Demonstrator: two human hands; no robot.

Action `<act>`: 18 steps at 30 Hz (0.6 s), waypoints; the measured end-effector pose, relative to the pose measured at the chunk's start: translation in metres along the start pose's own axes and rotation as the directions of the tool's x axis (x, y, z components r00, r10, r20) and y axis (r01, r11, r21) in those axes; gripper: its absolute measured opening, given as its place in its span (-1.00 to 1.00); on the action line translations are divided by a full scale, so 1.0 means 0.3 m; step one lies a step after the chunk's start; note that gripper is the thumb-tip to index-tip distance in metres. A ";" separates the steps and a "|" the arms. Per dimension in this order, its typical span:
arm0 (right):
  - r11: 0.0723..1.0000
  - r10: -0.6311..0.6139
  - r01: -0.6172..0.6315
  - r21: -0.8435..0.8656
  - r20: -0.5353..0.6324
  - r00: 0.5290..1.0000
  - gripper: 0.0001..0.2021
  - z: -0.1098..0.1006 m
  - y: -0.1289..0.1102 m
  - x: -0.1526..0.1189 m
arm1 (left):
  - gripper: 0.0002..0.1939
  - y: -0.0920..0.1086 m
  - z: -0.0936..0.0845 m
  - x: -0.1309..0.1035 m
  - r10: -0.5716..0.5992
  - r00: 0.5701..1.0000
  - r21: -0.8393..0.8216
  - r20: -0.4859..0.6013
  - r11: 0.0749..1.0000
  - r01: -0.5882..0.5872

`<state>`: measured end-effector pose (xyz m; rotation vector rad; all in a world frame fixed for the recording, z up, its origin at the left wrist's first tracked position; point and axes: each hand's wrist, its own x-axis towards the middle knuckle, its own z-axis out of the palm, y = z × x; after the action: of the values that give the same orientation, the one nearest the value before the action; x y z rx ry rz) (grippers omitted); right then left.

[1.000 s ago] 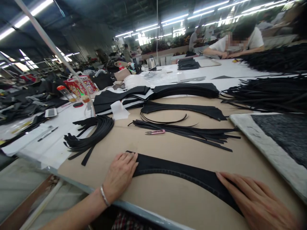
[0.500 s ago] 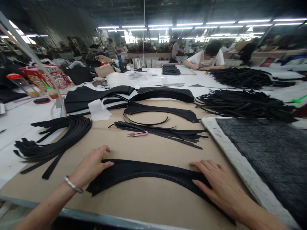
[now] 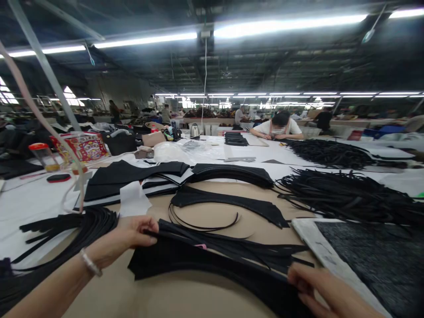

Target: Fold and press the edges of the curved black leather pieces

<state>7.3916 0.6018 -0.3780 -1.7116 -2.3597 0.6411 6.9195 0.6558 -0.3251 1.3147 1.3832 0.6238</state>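
Note:
A curved black fabric piece is stretched between my two hands, raised off the brown board. My left hand, with a bracelet at its wrist, pinches the upper left edge between thumb and fingers. The right end is gripped by my right hand. Just behind lies a bundle of black strips, partly covered by the held piece. Only a bit of the pink thread snips shows above its edge. Farther back rests another curved black piece with thin cords in front of it.
Curved black strips lie at the left. Stacks of black pieces stand at the back, near a white scrap. A tangled strip pile and a dark pad with a pale border occupy the right. A person works across the table.
Both hands have closed on the curved black fabric piece and lifted it from the board. It now covers most of the snips. The camera has tilted up.

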 end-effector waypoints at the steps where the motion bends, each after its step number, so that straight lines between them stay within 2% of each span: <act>1: 1.000 -0.016 0.016 -0.005 -0.026 1.000 -0.81 -0.060 -0.003 0.050 | -0.59 0.040 -0.004 0.059 0.032 0.999 0.017 -0.044 0.999 -0.032; 3: 0.998 -0.058 0.056 -0.041 -0.038 0.998 -0.78 -0.181 -0.006 0.166 | -0.54 0.113 -0.008 0.189 0.131 0.982 0.114 -0.135 0.987 -0.116; 5: 0.989 -0.092 0.079 -0.125 -0.107 0.990 -0.78 -0.275 0.009 0.292 | -0.53 0.168 -0.012 0.327 0.232 0.951 0.232 -0.206 0.955 -0.182; 8: 0.960 -0.093 0.052 -0.275 -0.141 0.986 -0.76 -0.337 0.058 0.476 | -0.64 0.207 -0.017 0.525 0.300 0.906 0.377 -0.298 0.909 -0.177; 11: 0.935 -0.068 0.006 -0.354 -0.161 0.985 -0.74 -0.320 0.108 0.625 | -0.73 0.197 -0.001 0.673 0.367 0.857 0.556 -0.363 0.823 -0.117; 13: 0.924 -0.055 -0.014 -0.382 -0.167 0.984 -0.73 -0.284 0.133 0.694 | -0.72 0.169 0.033 0.724 0.408 0.833 0.658 -0.373 0.749 -0.072; 15: 0.913 -0.051 -0.023 -0.408 -0.170 0.984 -0.72 -0.242 0.151 0.733 | -0.67 0.134 0.085 0.736 0.451 0.812 0.740 -0.370 0.672 -0.036; 18: 0.901 -0.074 -0.017 -0.434 -0.193 0.978 -0.69 -0.189 0.164 0.746 | -0.58 0.091 0.177 0.704 0.546 0.758 0.835 -0.358 0.550 -0.002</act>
<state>7.3804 0.8377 -0.3753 -1.7910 -2.4989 -0.0848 7.0174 0.8424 -0.3864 2.2671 2.1339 0.6895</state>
